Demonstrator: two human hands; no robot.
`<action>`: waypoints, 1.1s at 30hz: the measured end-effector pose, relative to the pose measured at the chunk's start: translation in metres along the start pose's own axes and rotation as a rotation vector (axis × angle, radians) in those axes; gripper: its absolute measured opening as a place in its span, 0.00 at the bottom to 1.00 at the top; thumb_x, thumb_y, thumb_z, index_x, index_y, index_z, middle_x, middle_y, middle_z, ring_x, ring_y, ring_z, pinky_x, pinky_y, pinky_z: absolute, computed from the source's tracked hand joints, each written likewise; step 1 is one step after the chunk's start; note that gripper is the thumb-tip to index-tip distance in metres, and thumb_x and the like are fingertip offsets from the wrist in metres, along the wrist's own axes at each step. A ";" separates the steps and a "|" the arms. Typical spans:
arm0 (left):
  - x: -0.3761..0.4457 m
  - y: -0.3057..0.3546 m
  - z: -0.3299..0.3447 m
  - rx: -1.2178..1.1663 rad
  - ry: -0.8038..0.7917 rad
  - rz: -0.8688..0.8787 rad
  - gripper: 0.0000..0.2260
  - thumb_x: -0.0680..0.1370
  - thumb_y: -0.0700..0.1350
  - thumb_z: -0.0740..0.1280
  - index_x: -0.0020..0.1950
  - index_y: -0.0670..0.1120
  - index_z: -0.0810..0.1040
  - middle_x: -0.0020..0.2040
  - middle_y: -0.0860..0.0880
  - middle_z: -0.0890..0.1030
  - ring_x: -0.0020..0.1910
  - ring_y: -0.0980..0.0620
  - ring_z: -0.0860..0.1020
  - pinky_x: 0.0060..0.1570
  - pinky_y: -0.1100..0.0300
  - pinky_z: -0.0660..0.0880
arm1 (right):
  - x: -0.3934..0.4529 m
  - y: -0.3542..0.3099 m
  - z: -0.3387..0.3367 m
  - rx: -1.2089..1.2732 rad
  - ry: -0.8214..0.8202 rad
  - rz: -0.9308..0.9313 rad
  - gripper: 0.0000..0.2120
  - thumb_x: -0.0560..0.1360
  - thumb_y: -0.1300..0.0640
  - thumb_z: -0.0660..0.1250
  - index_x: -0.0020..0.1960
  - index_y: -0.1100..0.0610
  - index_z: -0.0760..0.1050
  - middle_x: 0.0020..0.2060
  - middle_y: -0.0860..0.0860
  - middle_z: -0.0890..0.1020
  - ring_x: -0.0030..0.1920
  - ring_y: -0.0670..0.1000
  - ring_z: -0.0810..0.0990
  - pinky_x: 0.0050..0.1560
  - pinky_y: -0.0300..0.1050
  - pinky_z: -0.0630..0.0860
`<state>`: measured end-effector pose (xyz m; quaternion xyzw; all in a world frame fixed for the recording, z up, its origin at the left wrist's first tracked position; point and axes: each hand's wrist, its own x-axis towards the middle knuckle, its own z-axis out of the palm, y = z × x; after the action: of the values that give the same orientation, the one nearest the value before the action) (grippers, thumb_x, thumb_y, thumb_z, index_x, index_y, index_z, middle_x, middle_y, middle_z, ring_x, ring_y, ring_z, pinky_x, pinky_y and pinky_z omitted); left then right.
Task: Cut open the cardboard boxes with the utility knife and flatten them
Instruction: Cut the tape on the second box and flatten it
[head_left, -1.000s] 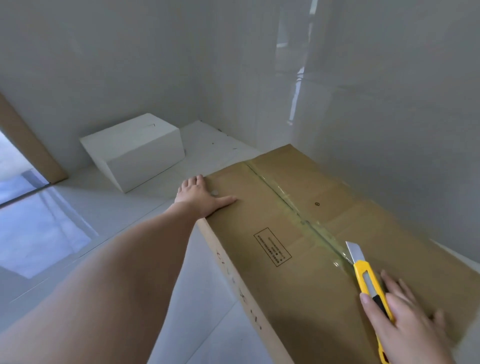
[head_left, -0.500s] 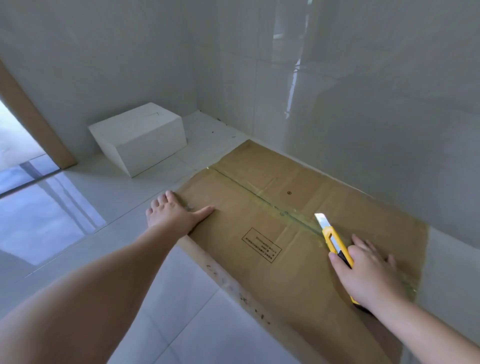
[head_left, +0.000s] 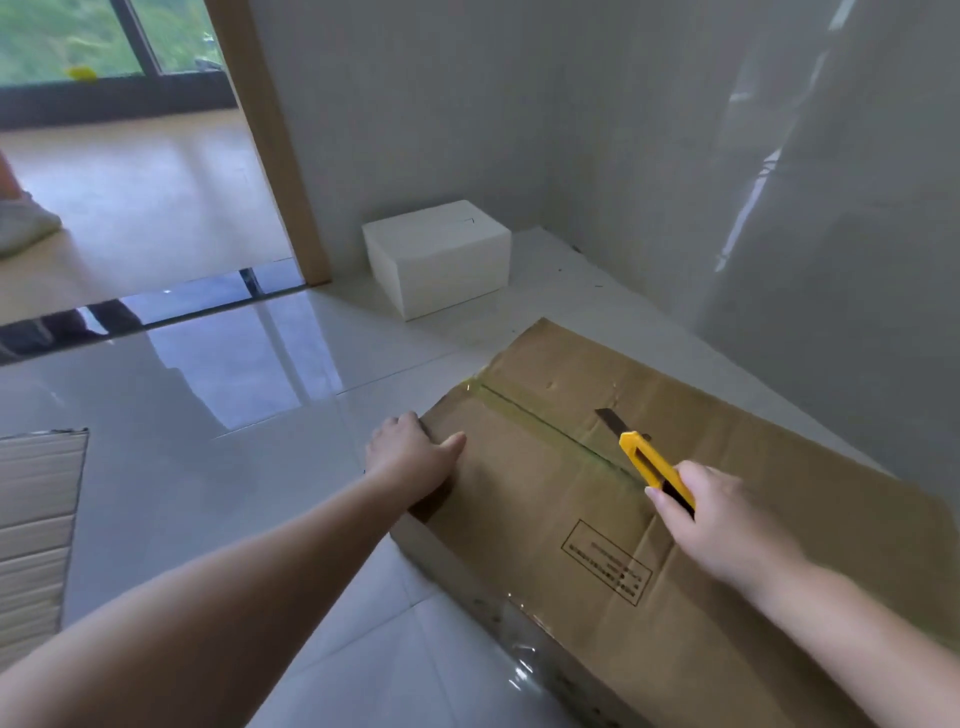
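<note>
- Brown cardboard box (head_left: 701, 519) lying on the floor beside the wall, top face up, long axis running from near right to far left.
- Taped seam (head_left: 540, 423) along that same axis, down the middle of the top face.
- Right hand (head_left: 727, 525): fingers curled round yellow utility knife (head_left: 652, 462), blade out, tip just beside the seam, pointing to the far end. Nearer hand to the seam.
- Left hand (head_left: 410, 457): fingers curled over the box's far left edge, thumb flat on top.
- Count: one knife; one brown box, one white box (head_left: 441, 260) well apart in the corner, one corrugated stack (head_left: 36, 519) at left.
</note>
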<state>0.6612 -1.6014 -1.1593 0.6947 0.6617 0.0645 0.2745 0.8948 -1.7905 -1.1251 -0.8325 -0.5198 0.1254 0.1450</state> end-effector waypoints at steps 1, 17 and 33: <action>0.004 0.008 0.000 -0.044 -0.006 0.004 0.28 0.73 0.65 0.63 0.62 0.44 0.71 0.60 0.44 0.73 0.59 0.43 0.72 0.61 0.46 0.71 | 0.004 -0.003 -0.002 -0.024 -0.006 -0.019 0.15 0.78 0.46 0.61 0.39 0.56 0.68 0.31 0.49 0.73 0.31 0.50 0.72 0.31 0.47 0.69; 0.042 0.027 0.012 -0.299 0.161 -0.010 0.12 0.79 0.53 0.60 0.58 0.53 0.78 0.55 0.50 0.79 0.58 0.47 0.75 0.56 0.54 0.71 | 0.132 -0.127 -0.001 -0.278 -0.193 -0.227 0.12 0.80 0.48 0.58 0.50 0.56 0.71 0.35 0.49 0.72 0.38 0.55 0.73 0.36 0.45 0.66; 0.041 0.028 0.014 -0.273 0.177 0.011 0.13 0.80 0.52 0.59 0.61 0.51 0.76 0.58 0.51 0.76 0.60 0.50 0.71 0.57 0.56 0.66 | 0.151 -0.142 0.015 -0.411 -0.303 -0.241 0.11 0.80 0.47 0.57 0.45 0.54 0.70 0.38 0.50 0.73 0.40 0.53 0.73 0.30 0.43 0.62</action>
<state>0.6973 -1.5660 -1.1694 0.6461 0.6647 0.2161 0.3067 0.8361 -1.5934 -1.0950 -0.7482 -0.6454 0.1223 -0.0926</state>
